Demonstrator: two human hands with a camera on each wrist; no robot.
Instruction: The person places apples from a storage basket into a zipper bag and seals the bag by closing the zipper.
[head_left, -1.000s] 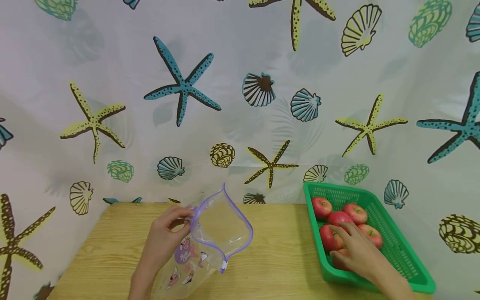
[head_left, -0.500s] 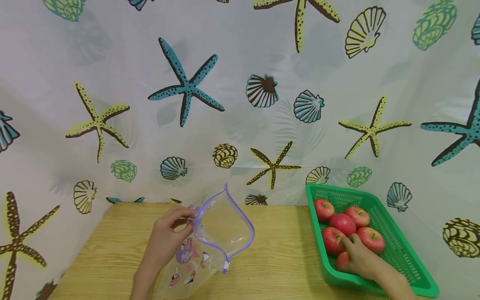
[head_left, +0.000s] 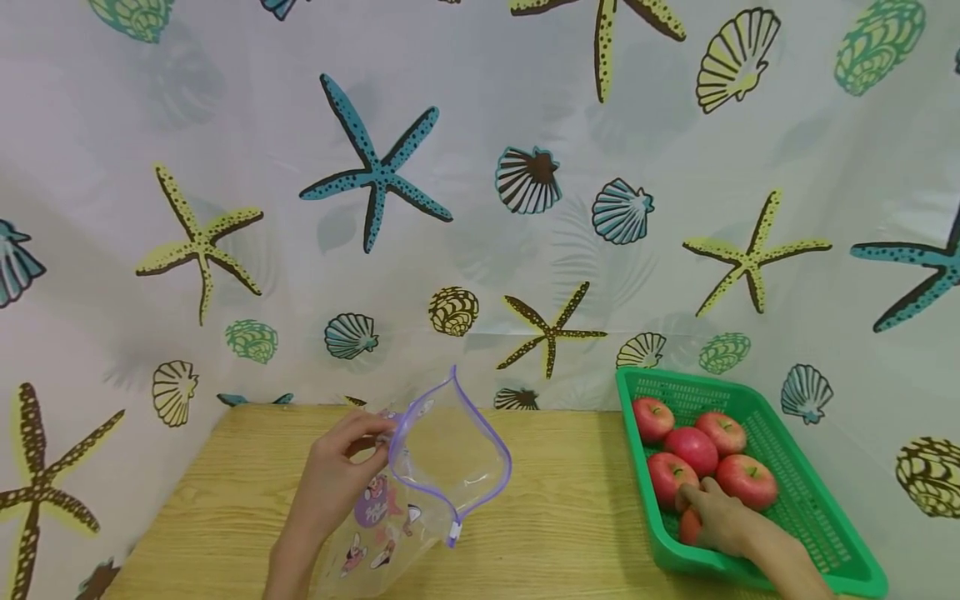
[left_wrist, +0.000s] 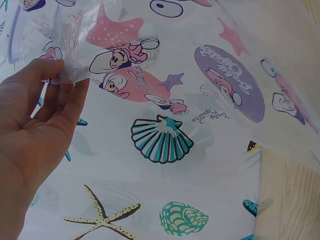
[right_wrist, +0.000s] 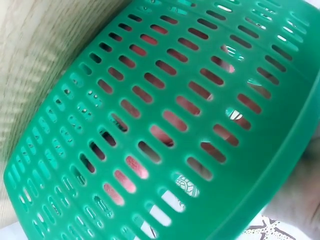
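My left hand pinches the side of a clear zip bag between thumb and fingers. The bag has a purple rim, a white slider and cartoon prints, and its mouth gapes. In the left wrist view, thumb and fingers grip the crinkled plastic. Inside the green basket, my right hand grips an apple at the near left corner, partly covered by the fingers. Several other red apples lie beside it. In the right wrist view, the slotted basket wall hides most of the hand and fruit.
A wooden table carries the bag and the basket. Behind it hangs a white cloth printed with starfish and shells. The basket's raised green rim stands between the apples and the bag.
My right hand has lowered from above the apples, and its fingers have curled round the near one. The left hand still holds the bag. The head view has shifted slightly.
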